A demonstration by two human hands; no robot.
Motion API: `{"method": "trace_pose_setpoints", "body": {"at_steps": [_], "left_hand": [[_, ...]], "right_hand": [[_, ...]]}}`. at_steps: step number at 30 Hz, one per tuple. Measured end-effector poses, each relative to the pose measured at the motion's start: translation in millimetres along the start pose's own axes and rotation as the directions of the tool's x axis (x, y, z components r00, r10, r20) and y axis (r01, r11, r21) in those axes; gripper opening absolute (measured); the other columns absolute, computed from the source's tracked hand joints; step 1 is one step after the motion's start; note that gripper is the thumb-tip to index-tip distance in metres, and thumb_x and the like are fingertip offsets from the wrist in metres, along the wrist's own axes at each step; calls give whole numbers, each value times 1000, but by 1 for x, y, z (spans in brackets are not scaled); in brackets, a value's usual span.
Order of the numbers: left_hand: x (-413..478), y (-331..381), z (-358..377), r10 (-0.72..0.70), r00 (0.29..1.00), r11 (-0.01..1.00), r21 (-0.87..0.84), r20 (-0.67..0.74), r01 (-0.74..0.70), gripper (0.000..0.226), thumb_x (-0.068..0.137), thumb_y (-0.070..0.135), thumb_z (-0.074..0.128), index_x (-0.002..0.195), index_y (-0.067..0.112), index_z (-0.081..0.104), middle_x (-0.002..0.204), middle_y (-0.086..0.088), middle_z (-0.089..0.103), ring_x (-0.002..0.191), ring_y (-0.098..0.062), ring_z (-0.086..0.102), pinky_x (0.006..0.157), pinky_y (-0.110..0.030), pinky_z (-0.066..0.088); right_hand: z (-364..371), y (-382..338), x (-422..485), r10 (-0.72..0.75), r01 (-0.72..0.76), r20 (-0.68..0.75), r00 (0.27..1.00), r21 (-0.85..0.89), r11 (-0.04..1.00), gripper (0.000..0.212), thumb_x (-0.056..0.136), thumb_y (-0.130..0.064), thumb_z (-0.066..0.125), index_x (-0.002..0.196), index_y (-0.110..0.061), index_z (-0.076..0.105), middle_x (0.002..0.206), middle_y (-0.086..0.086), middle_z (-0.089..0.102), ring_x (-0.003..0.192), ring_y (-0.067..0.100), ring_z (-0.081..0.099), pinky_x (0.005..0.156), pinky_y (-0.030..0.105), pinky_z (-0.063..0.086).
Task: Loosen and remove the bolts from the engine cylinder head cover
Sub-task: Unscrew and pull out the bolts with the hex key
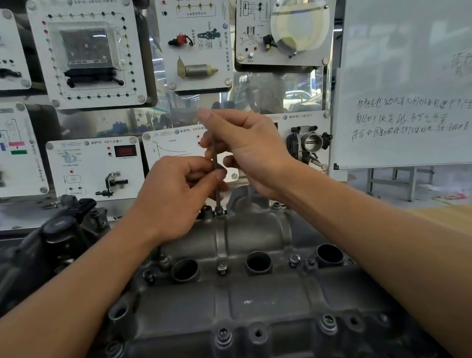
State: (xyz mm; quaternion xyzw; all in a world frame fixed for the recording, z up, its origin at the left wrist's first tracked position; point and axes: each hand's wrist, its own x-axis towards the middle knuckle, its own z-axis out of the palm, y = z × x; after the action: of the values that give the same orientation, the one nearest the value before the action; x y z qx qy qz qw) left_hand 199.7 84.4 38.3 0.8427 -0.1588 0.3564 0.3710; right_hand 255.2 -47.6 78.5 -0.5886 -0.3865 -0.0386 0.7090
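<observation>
- wall of training panels (87, 49) across the back, with a whiteboard (418, 45) covered in handwriting off to the right
- grey cylinder head cover (241, 302) fills the bottom middle, three open round holes in a row across it
- right hand (249, 151) is up top, fingers curled round the upper end of a thin tool shaft (218, 198)
- left hand (178, 196) is just below it, pinching the shaft midway between thumb and fingertips
- shaft stands upright, tip on the far-edge bolt (218, 210)
- other bolts (222, 266) sit in the cover's middle row and near edge
</observation>
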Motion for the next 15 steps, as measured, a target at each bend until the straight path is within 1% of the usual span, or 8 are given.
{"method": "trace_pose_setpoints", "body": {"at_steps": [2, 4, 6, 8, 9, 11, 13, 15], "left_hand": [[0, 0, 0, -8, 1000, 1000, 19, -4, 8, 14, 95, 12, 64, 86, 13, 75, 70, 4, 75, 64, -5, 71, 63, -9, 50], [1, 0, 0, -12, 1000, 1000, 15, -7, 12, 15, 95, 12, 64, 85, 10, 75, 70, 6, 75, 62, -4, 70, 62, -8, 48], [1, 0, 0, -14, 1000, 1000, 20, -10, 14, 15, 95, 13, 64, 84, 10, 75, 70, 8, 74, 61, -3, 70, 61, -7, 48], [1, 1, 0, -17, 1000, 1000, 20, -13, 18, 15, 94, 12, 65, 85, 10, 75, 69, 7, 74, 61, -5, 70, 61, -7, 48], [1, 2, 0, -19, 1000, 1000, 11, -14, 20, 14, 94, 11, 65, 85, 11, 75, 69, 6, 74, 61, -5, 70, 61, -7, 48], [1, 3, 0, -18, 1000, 1000, 0, -13, 18, 16, 94, 9, 65, 83, 19, 73, 70, 7, 74, 61, -5, 70, 60, -6, 47], [0, 4, 0, -13, 1000, 1000, 5, -9, 13, 22, 94, 10, 66, 80, 27, 70, 71, 8, 74, 61, -5, 70, 60, -5, 47], [1, 3, 0, -23, 1000, 1000, 3, -11, 23, 20, 94, 11, 66, 80, 25, 71, 71, 8, 74, 61, -6, 70, 59, -6, 47]], "right_hand": [[1, 0, -1, -41, 42, 33, 999, -27, 999, 16, 91, -15, 72, 106, -8, 73, 69, -7, 69, 59, -3, 61, 53, 9, 44], [2, -2, -2, -30, 36, 78, 996, -68, 997, 19, 94, -13, 67, 112, -8, 72, 80, -8, 71, 69, -4, 61, 60, 10, 46], [3, -3, -3, 11, 3, 149, 989, -95, 995, 15, 98, -16, 60, 104, -15, 74, 89, -8, 71, 83, 2, 58, 68, 15, 48], [5, -5, -3, 49, -38, 201, 978, -60, 997, 19, 100, -18, 55, 91, -18, 72, 95, -6, 69, 92, 9, 56, 74, 23, 48], [5, -6, -2, 64, -59, 213, 975, -32, 998, 22, 101, -18, 53, 86, -18, 70, 95, -6, 68, 94, 12, 55, 75, 26, 46], [6, -5, -2, 82, -84, 217, 973, -3, 996, 25, 100, -21, 53, 80, -14, 66, 86, -6, 66, 90, 12, 55, 70, 27, 45], [5, -2, -1, 78, -79, 210, 975, -5, 997, 25, 99, -23, 57, 78, -13, 65, 80, -6, 63, 83, 10, 56, 64, 22, 46], [4, 0, -1, 60, -58, 185, 981, -13, 998, 25, 96, -25, 63, 73, -16, 67, 80, -5, 64, 81, 7, 57, 62, 21, 47]]}}
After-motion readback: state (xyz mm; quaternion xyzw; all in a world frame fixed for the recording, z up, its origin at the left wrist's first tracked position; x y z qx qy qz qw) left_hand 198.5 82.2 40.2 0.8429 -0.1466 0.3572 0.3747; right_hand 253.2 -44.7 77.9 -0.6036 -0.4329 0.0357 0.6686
